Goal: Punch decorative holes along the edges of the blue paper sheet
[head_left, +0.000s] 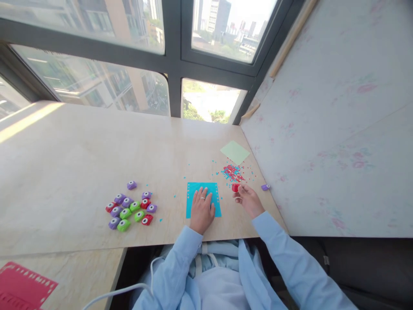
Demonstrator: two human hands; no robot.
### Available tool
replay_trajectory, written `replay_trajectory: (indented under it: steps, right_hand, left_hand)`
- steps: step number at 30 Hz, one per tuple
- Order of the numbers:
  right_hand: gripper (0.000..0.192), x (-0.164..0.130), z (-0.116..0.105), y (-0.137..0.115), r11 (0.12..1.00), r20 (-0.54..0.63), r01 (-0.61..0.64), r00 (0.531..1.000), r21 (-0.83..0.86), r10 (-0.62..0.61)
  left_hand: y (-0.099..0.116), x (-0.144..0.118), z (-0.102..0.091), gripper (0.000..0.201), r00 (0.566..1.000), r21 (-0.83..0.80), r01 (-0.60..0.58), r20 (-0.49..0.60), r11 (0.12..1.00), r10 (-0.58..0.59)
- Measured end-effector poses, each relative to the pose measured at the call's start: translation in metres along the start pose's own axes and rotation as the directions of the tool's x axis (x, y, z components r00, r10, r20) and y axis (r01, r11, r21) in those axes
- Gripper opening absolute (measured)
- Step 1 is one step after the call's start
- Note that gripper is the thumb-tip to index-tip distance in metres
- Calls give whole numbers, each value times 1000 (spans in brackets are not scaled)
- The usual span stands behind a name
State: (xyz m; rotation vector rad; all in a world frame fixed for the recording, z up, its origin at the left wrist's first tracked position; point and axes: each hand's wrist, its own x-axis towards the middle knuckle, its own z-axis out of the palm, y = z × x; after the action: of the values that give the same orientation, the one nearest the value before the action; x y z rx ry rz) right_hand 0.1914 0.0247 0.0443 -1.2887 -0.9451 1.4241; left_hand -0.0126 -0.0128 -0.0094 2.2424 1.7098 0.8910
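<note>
My left hand [202, 209] lies flat with fingers spread on a blue square of paper [192, 188]. Small holes run along the paper's left and right edges. In my right hand [248, 199] is a small red craft punch [235, 187], gripped between thumb and fingers just right of the paper. Beyond that hand lies a pile of red and blue paper bits [232, 172]. A cluster of small craft punches [127, 202] in purple, green and red sits to the left of the paper.
A pale green sheet [235, 152] lies behind the paper bits. One purple punch [266, 187] rests by the right wall. At lower left is a red sheet with cut-outs along its edge [27, 284]. A white cable [129, 287] crosses in front of the table.
</note>
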Motion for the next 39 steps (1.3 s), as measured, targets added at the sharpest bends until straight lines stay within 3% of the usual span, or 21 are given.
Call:
replay_trajectory:
  steps: [4,7,11,14,16,18,20,22,27,31,34,36,39]
  right_hand:
    - [35,-13,16,22,935,-32,-84,994,343,101]
    - [28,-19,23,32,879,-49,-82,992,469,118]
    - [27,-20,26,33,796,23,-121,991,593,133]
    - [31,-14,30,29,801,104,-176,984,571,143]
    - [37,-6,35,24,855,61,-122,993,505,105]
    - [42,4,39,17,909,-132,89,991,408,-38]
    - [44,12,40,9,898,-326,334,915,288,-236]
    - [42,16,39,2,857,-387,445,861,259,-330]
    - [37,2,39,12,873,-279,340,927,350,-249]
    - [36,-17,40,33,896,-214,213,967,391,-136]
    - [39,-25,40,34,900,-185,193,974,391,-128]
    - [39,-27,40,29,891,-154,209,975,404,-159]
    - [38,-30,43,20,898,-71,229,973,377,-218]
  left_hand:
    - [8,0,5,38,998,-42,11,-59,999,-14]
    - [11,3,-1,40,989,-127,36,-136,991,-54]
    - [6,8,-12,39,981,-175,67,-168,982,-96]
    - [-6,5,-12,38,986,-95,64,-145,993,-78]
    - [-16,-2,-9,36,990,-25,48,-129,999,-51]
    - [-26,-11,-6,34,993,17,23,-112,1000,-21]
    - [-34,-20,-6,34,994,40,6,-107,999,-1]
    - [-37,-26,-8,33,994,51,-5,-111,999,10]
    - [-31,-25,-16,33,991,7,-10,-134,1000,11]
    - [-16,-21,-35,27,970,-129,-99,-235,987,67]
    - [-1,-19,-55,22,946,-270,-36,-321,962,-55]
    - [10,-15,-66,22,937,-448,118,-245,886,-248]
    - [28,-5,-75,36,888,-713,377,97,592,-449]
